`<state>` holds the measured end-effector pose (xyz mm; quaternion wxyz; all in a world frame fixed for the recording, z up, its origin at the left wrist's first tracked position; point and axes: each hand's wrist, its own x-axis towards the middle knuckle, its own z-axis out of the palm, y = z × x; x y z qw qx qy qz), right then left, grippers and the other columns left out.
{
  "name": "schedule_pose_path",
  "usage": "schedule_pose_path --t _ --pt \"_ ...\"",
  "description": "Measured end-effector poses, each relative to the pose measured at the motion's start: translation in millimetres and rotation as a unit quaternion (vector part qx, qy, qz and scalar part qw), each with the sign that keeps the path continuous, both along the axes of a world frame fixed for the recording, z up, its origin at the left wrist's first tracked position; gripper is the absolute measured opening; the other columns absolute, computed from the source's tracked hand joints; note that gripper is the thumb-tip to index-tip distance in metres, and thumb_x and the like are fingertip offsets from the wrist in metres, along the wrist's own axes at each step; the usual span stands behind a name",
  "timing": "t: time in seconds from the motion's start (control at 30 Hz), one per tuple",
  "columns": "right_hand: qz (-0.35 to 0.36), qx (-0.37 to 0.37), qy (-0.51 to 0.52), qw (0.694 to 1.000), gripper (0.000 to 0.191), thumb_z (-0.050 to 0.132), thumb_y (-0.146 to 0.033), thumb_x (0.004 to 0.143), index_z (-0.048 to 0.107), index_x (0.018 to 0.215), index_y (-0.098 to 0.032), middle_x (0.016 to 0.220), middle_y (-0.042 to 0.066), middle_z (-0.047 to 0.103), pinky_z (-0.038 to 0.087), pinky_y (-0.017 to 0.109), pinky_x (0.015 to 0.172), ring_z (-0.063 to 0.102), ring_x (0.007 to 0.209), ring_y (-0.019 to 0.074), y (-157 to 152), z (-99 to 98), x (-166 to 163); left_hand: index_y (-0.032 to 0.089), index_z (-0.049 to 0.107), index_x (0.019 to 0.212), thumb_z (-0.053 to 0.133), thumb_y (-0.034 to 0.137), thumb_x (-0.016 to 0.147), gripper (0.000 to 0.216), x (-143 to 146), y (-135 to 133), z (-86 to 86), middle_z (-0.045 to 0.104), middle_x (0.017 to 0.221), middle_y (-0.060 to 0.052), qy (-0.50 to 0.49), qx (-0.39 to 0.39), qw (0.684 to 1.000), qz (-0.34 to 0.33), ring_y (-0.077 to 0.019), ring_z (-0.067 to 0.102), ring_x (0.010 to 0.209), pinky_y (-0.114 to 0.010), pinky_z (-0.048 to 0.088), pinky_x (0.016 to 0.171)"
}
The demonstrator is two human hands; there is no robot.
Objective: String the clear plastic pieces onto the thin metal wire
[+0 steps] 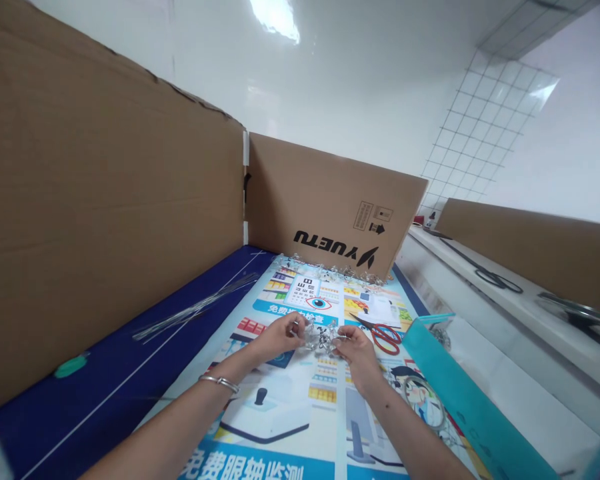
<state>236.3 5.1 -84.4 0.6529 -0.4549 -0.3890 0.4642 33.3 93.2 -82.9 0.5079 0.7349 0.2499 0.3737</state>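
Above a printed poster mat, both hands meet over a small shiny clear-and-silver beaded piece (pixel 323 339); its exact kind is too fine to make out. My left hand (pixel 283 335) pinches its left side with thumb and fingers. On the other side, my right hand (pixel 359 353) grips the right edge between thumb and fingertips. Scissors with red handles (pixel 386 339) lie just beyond my right hand, blades pointing left. Similar clear, glittering pieces (pixel 350 273) line the far end of the mat (pixel 325 417).
Thin silver wires (pixel 195 307) lie on the blue surface at left, near a green blob (pixel 71 365). Cardboard walls (pixel 110 200) stand left and behind. A teal box (pixel 475 400) borders the right, beside a clear round ring (pixel 424 402). Black-handled scissors (pixel 497 279) rest on a white ledge.
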Motion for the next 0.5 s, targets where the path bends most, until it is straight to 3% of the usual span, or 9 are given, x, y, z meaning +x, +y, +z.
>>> schedule_pose_path --t 0.13,0.37,0.5 --pt "0.017 -0.005 0.008 1.0 0.031 0.077 -0.022 0.061 0.059 0.087 -0.021 0.086 0.0 0.061 0.049 0.028 0.064 0.06 0.071 0.0141 -3.9 5.2 -2.3 0.017 0.054 0.079 0.062 0.018 0.07 0.012 -1.5 -3.5 8.2 0.058 0.103 -0.005 -0.022 -0.01 1.0 0.001 -0.0151 0.056 0.086 -0.024 0.043 0.071" --pt "0.032 -0.007 0.021 0.999 0.031 0.077 -0.023 0.06 0.06 0.086 -0.021 0.085 0.0 0.061 0.048 0.028 0.064 0.061 0.073 0.0151 -6.9 9.7 -4.5 0.016 0.057 0.079 0.065 0.021 0.067 0.015 -1.7 0.6 7.9 0.06 0.101 -0.005 -0.042 -0.026 0.999 0.014 -0.0107 0.052 0.069 -0.022 0.041 0.062" --pt "0.023 -0.007 0.023 0.999 0.03 0.077 -0.022 0.06 0.061 0.084 -0.021 0.083 -0.001 0.06 0.048 0.028 0.064 0.06 0.069 0.0135 -5.5 10.1 -1.6 0.016 0.057 0.076 0.067 0.021 0.066 0.015 -6.5 6.3 8.9 0.06 0.097 -0.004 -0.053 -0.035 0.998 0.023 -0.0107 0.051 0.069 -0.022 0.04 0.061"
